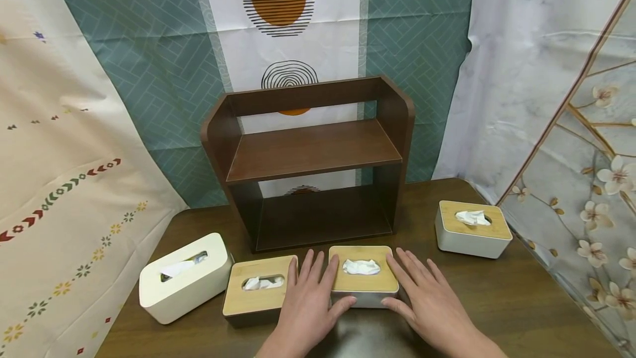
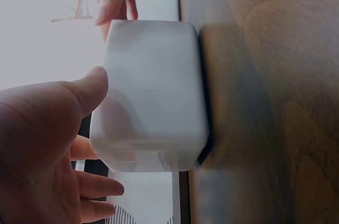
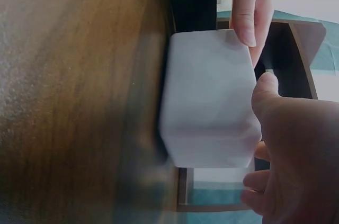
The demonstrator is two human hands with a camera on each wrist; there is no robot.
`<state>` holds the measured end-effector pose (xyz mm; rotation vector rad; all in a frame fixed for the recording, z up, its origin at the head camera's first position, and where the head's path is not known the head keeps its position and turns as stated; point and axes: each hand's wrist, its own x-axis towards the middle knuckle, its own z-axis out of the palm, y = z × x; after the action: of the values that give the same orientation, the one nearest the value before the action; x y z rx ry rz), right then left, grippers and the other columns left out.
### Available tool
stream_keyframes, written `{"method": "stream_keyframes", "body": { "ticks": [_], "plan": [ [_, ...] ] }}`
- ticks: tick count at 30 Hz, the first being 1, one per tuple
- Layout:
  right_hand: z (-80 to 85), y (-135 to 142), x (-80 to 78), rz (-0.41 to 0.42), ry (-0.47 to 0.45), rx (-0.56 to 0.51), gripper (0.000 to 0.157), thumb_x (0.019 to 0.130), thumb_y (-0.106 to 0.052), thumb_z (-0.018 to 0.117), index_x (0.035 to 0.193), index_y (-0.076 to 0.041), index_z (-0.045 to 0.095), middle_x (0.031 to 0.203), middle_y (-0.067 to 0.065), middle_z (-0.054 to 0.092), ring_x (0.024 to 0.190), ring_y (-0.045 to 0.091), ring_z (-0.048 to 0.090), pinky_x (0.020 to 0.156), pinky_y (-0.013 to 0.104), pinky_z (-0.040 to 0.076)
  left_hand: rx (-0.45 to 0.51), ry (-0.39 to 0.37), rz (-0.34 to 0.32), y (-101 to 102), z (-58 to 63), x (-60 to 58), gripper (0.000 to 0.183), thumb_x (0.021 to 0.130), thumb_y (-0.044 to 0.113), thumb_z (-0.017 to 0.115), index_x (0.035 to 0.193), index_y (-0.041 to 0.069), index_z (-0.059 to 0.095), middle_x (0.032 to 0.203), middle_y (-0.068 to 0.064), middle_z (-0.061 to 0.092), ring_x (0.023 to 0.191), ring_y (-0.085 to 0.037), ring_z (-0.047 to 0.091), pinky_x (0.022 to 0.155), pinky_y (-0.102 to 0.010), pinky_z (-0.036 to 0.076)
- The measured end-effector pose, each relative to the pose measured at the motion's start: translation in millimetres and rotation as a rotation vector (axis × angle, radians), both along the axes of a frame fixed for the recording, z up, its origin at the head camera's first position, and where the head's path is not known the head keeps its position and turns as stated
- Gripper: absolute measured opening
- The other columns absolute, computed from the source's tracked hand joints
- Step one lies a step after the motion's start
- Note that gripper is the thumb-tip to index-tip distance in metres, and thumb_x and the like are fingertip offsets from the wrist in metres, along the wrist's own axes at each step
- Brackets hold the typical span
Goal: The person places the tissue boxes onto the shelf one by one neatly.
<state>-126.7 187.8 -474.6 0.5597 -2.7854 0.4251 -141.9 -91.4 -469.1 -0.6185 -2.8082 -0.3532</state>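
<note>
A tissue box with a wooden lid and pale sides sits on the table between both hands, a white tissue showing in its slot. My left hand lies along its left side, fingers stretched forward and thumb at the front face. On the opposite side, my right hand has its fingers extended at the right edge and its thumb close to the front corner. Both wrist views show the pale front face with the thumbs near its upper edge. Just left stands a dark-sided tissue box with a wooden lid, partly behind the left hand.
A two-tier dark brown shelf stands behind the boxes. An all-white tissue box is at the far left, angled. Toward the right edge of the table is another pale tissue box with a wooden lid. Patterned cloths hang around the table.
</note>
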Motion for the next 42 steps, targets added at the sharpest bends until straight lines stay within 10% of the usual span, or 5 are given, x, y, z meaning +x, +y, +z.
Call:
{"method": "stream_keyframes", "body": {
  "ticks": [33,42],
  "plan": [
    [-11.1,-11.2,0.6,0.018,0.024,-0.108,0.066,0.109,-0.038,0.072,0.163,-0.005,0.053,0.161,0.015,0.058,0.151,0.032,0.054,0.123,0.056,0.038,0.040,0.101,-0.007,5.3,-3.8,0.9,0.071,0.102,0.054,0.077,0.153,0.008,0.064,0.144,-0.005,0.073,0.139,-0.032,0.066,0.121,-0.075,0.029],
    [-16.5,-9.9,-3.6,0.068,0.141,-0.142,0.062,0.106,-0.029,0.077,0.159,-0.003,0.058,0.157,0.017,0.062,0.145,0.035,0.060,0.128,0.016,0.008,0.086,0.153,-0.017,7.5,-5.6,-2.3,0.067,0.101,0.051,0.079,0.150,0.007,0.067,0.137,-0.008,0.077,0.139,-0.033,0.066,0.120,-0.073,0.033]
  ]
}}
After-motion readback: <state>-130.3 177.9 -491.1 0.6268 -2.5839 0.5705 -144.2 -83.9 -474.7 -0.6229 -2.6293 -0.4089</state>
